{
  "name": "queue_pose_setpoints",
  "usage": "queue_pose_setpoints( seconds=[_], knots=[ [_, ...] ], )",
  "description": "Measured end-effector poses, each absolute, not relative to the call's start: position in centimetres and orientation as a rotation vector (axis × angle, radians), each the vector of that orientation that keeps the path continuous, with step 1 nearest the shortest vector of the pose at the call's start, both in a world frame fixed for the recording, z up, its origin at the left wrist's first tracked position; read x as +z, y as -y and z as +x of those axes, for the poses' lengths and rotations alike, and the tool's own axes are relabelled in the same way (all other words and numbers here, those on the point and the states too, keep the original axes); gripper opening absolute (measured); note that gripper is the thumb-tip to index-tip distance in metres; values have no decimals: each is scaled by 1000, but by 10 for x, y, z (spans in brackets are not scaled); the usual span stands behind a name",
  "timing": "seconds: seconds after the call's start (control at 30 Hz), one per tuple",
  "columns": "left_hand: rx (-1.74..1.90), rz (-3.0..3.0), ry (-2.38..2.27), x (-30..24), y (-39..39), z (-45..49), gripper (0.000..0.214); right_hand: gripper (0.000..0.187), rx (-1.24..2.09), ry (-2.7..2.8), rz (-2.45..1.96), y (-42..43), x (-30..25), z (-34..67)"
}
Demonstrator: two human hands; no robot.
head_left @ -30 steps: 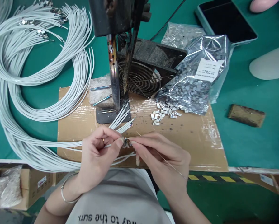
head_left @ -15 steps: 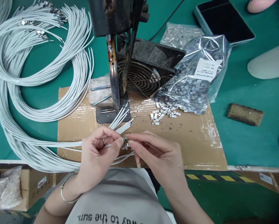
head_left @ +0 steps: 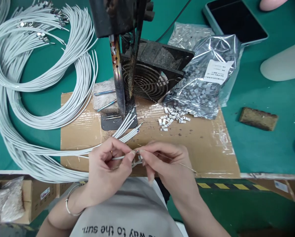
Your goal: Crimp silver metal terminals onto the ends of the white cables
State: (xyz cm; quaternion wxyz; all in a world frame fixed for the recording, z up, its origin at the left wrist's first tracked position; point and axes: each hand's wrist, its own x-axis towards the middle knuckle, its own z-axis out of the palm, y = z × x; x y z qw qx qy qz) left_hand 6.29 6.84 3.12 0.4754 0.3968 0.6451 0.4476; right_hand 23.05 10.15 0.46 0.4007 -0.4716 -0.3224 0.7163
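My left hand [head_left: 113, 164] is closed, thumb and forefinger pinching a white cable [head_left: 118, 158] near its end. Against those fingertips, my right hand [head_left: 164, 161] is closed in a pinch at the cable's tip; the tiny wire ends there are mostly hidden. A thin solder wire [head_left: 184, 164] runs through the right hand and sticks out on both sides. Just beneath the meeting fingertips shows a small metal connector [head_left: 139, 157], partly covered. More white cables [head_left: 129, 126] with stripped tips lie beyond the hands, below the soldering iron tip [head_left: 119, 89].
Coiled white cable bundles [head_left: 46, 85] fill the left. A fan [head_left: 147, 79] stands behind the iron. Loose metal connectors [head_left: 171, 118] lie on the cardboard [head_left: 201, 148] by a bag of connectors [head_left: 199, 89]. A phone [head_left: 236, 19], a brown block [head_left: 258, 118] and a white cylinder [head_left: 283, 62] are right.
Both hands have shifted slightly right and down, still together. The fingertips have closed in, covering the coloured wire ends that showed before.
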Motion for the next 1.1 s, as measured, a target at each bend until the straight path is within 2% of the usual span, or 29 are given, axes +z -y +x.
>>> queue_pose_setpoints(
  seconds=[0.17, 0.37, 0.73, 1.1],
  knots=[
    [1123, 739, -1579, 38, -75, 58, 15, 9, 1688, 846, -1154, -101, -1, 236],
    [1093, 726, -1474, 35, -77, 51, 16, 29, 1448, 1096, -1088, -93, 2, 219],
    [1084, 719, -1475, 34, -77, 52, 18, 28, 1276, 1288, -1127, -92, 7, 224],
    [1058, 702, -1484, 34, -75, 52, 19, 25, 1442, 1126, -1109, -90, 4, 218]
  ],
)
